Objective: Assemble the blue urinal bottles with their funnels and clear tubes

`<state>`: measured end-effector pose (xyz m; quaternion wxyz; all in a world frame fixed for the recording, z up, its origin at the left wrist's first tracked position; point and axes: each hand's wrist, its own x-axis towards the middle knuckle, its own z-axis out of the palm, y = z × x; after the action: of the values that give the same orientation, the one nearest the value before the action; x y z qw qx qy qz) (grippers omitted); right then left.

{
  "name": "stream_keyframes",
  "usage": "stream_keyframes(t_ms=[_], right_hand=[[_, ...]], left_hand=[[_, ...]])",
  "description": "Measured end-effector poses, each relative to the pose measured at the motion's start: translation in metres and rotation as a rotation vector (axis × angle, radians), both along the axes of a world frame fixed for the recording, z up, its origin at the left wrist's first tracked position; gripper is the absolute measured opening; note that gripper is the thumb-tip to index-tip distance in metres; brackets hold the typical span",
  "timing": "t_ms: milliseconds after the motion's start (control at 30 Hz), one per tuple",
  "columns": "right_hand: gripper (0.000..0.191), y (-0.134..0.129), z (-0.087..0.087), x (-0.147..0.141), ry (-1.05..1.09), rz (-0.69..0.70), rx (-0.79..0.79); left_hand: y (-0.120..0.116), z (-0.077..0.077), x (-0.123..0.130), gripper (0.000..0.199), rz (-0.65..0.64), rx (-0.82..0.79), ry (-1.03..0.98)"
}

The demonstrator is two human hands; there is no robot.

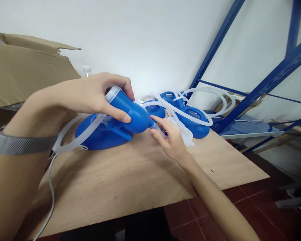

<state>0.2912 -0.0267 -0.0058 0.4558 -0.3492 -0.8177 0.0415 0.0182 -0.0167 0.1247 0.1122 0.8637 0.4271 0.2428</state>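
Note:
My left hand [97, 92] is closed round a blue funnel-shaped cup [130, 113] with a whitish rim, tilted so its narrow tip points right. At that tip, my right hand [174, 139] pinches the end of a clear flexible tube [158, 130]; whether the tube is pushed over the tip I cannot tell. Beneath the cup, a blue plastic bottle [102, 140] lies on the wooden table [130, 180], partly hidden by the cup and my left hand. A ribbed whitish hose [85, 139] loops beside this bottle.
More blue bottles with handles [198, 125] and coiled white tubes [225, 97] lie at the table's back right. Left stands a cardboard box [27, 70], with a clear bottle [86, 71] behind my hand. A blue metal shelf rack [223, 124] borders the right. A grey cable [51, 190] crosses the left.

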Motion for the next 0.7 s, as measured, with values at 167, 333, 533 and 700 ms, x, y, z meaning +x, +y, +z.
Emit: stream_keyframes(t_ms=[167,333,533,700], right_hand=[[0.028,-0.037,0.011,0.018,0.105,-0.032,0.075],[0.028,-0.089,-0.014,0.049,0.299,0.024,-0.606],[0.049,-0.074,-0.038,0.056,0.880,0.120,-1.234],[0.031,-0.043,-0.036,0.041,1.068,0.105,-1.037]], left_hand=[[0.009,0.001,-0.014,0.070,0.058,0.043,-0.008],[0.010,0.001,-0.022,0.071,0.068,0.046,0.005],[0.010,0.000,-0.022,0.067,0.081,0.051,-0.049],[0.010,-0.002,-0.021,0.062,0.106,0.049,-0.104]])
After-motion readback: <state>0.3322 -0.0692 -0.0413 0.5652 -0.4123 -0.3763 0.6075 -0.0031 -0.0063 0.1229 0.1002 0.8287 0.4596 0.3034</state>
